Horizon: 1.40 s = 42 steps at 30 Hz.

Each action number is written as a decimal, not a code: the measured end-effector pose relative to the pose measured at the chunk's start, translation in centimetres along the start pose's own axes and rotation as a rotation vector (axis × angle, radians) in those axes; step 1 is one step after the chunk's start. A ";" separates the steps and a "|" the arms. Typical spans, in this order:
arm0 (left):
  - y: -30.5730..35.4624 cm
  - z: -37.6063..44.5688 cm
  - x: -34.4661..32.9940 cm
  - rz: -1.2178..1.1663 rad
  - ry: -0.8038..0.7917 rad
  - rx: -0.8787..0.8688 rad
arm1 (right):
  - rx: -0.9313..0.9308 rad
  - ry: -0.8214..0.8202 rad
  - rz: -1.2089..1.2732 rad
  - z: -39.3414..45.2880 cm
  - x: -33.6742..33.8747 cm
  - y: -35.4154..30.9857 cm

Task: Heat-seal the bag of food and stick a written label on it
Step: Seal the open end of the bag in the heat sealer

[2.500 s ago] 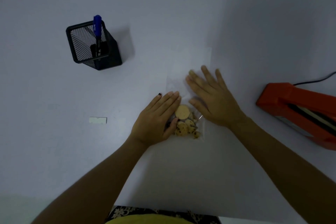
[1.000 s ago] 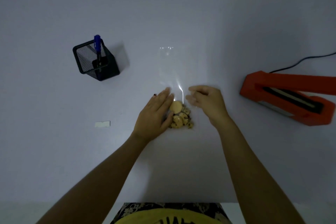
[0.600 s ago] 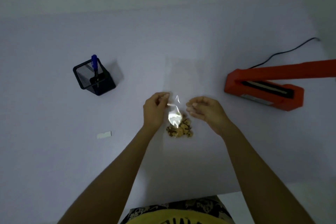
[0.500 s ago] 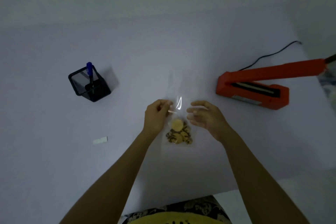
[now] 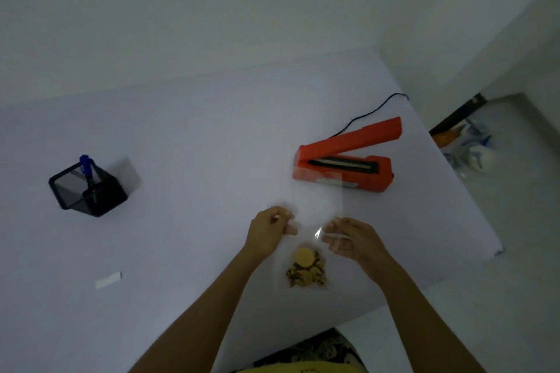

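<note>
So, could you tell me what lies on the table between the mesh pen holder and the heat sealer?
Nothing: in the head view, bare table separates pen holder and heat sealer.

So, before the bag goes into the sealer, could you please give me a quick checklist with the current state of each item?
1. Left hand and right hand each pinch a side of the bag: ok.
2. Food settled at the bottom, away from the open top: ok.
3. Sealer arm raised: ok.
4. Sealer switched on: cannot tell.
5. Bag top flat, unwrinkled: cannot tell.
6. Label and pen on the table: ok.
</note>
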<state>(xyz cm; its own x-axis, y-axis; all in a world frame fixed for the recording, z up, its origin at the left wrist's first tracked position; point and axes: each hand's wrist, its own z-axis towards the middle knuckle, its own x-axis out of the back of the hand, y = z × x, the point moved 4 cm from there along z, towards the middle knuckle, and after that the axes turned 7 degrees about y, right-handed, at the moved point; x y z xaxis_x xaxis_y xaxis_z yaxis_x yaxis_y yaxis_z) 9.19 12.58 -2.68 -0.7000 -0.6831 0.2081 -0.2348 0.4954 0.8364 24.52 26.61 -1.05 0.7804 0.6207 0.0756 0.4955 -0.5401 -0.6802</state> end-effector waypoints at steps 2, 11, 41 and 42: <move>1.1 0.3 -1.8 0.002 0.031 -0.007 | 0.017 -0.013 -0.006 0.4 1.7 -0.8; 3.0 2.0 -6.5 -0.036 0.136 0.025 | 0.035 -0.046 0.008 3.4 5.3 -2.5; 4.5 3.4 -9.0 -0.119 0.161 0.139 | 0.005 0.011 0.024 5.3 7.2 -3.5; 4.6 3.5 -9.0 -0.122 0.163 0.143 | 0.001 0.014 0.022 5.4 7.2 -3.5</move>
<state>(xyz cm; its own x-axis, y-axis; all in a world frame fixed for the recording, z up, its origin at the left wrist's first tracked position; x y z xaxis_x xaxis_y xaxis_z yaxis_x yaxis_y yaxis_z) 12.12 22.87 -2.50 -0.5454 -0.8143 0.1986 -0.4121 0.4668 0.7825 26.37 36.05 -2.06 0.7964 0.6007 0.0709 0.4779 -0.5530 -0.6825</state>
